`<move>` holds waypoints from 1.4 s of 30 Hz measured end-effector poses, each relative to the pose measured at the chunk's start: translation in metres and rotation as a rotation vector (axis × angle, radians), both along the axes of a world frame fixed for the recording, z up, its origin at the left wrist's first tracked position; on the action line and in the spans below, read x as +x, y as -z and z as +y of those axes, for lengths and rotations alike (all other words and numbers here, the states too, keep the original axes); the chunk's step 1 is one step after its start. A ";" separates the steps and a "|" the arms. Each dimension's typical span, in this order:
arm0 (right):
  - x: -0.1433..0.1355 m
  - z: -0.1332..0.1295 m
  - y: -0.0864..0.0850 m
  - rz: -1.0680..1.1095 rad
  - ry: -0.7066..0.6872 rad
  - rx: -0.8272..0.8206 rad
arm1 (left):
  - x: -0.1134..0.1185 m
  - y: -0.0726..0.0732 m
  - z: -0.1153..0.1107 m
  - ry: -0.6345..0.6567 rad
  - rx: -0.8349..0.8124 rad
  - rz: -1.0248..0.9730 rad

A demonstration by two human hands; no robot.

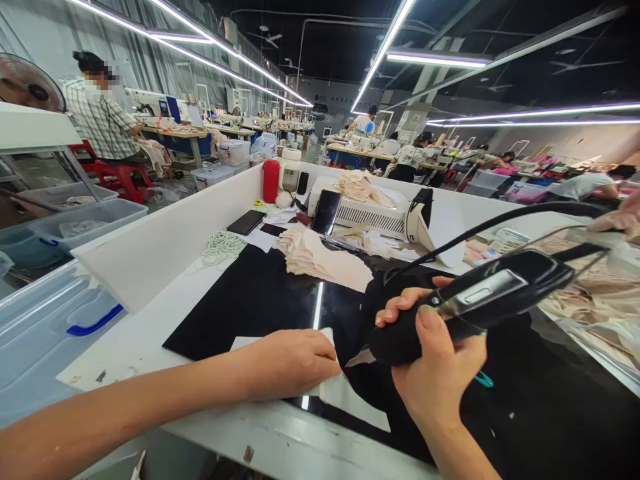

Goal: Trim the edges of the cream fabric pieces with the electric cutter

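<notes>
My right hand (435, 367) is wrapped round a black corded handheld tool (500, 290), thumb on top. The flat, pointed metal tip (361, 358) sticks out toward the left, right by the fingers of my left hand (297, 363). That left hand is closed in a pinch on a white piece of thin material (353, 400), with parts of it showing on both sides of the hand. Whether it is cloth or paper I cannot tell. Both hands are over the black mat (220, 303). Behind them lies a stack of cream fabric pieces (325, 260).
A phone (327, 212) leans against a white slotted box (370, 217); another phone (246, 222) lies flat. Cord (223, 248) is heaped on the left. The tool's cable (480, 230) arches rightward over fabric pieces (595, 300). A white partition (170, 230) edges the table.
</notes>
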State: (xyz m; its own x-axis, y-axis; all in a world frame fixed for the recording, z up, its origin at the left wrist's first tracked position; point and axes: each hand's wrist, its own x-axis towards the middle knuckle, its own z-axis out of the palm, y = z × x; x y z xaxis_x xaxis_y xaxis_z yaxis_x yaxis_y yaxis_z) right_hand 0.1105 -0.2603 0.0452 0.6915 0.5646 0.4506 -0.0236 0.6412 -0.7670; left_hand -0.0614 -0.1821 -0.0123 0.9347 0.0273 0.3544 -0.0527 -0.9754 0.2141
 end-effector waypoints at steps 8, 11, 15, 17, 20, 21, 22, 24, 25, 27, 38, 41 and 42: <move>-0.003 0.003 0.004 -0.014 -0.009 0.010 | -0.008 0.008 0.002 0.001 0.001 -0.042; -0.004 0.003 0.006 -0.019 -0.008 0.004 | -0.009 0.010 0.001 -0.005 0.009 -0.049; -0.005 0.003 0.008 -0.024 -0.007 -0.010 | -0.010 0.012 0.000 -0.014 0.021 -0.041; -0.006 0.002 0.010 -0.028 -0.007 -0.020 | -0.010 0.012 -0.001 -0.014 0.026 -0.038; -0.007 0.001 0.013 -0.046 -0.011 -0.027 | -0.010 0.012 -0.001 -0.010 0.035 -0.029; -0.007 0.000 0.013 -0.054 -0.010 -0.027 | -0.010 0.012 -0.001 -0.010 0.037 -0.029; -0.007 0.000 0.013 -0.063 -0.009 -0.030 | -0.011 0.012 -0.001 -0.008 0.039 -0.031; -0.008 -0.001 0.012 -0.074 -0.005 -0.038 | -0.011 0.013 -0.001 -0.004 0.047 -0.035; -0.008 -0.002 0.011 -0.069 -0.002 -0.040 | -0.012 0.013 -0.001 -0.004 0.051 -0.036; -0.008 -0.004 0.009 -0.044 0.002 -0.038 | -0.013 0.013 -0.001 -0.002 0.058 -0.026; -0.006 -0.011 0.010 -0.069 -0.007 -0.057 | -0.015 0.008 -0.001 -0.011 0.054 -0.004; -0.004 -0.015 0.003 -0.019 0.026 -0.038 | -0.015 0.006 -0.001 0.010 0.068 -0.034; -0.002 -0.017 0.000 -0.004 0.038 -0.032 | -0.015 0.005 -0.002 0.016 0.072 -0.051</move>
State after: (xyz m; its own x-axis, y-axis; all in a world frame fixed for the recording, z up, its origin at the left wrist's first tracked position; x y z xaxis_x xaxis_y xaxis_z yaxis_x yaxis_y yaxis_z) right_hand 0.1082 -0.2775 0.0448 0.7107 0.5526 0.4354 0.0031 0.6164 -0.7874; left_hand -0.0759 -0.1841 -0.0172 0.9154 -0.0146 0.4024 -0.0775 -0.9871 0.1404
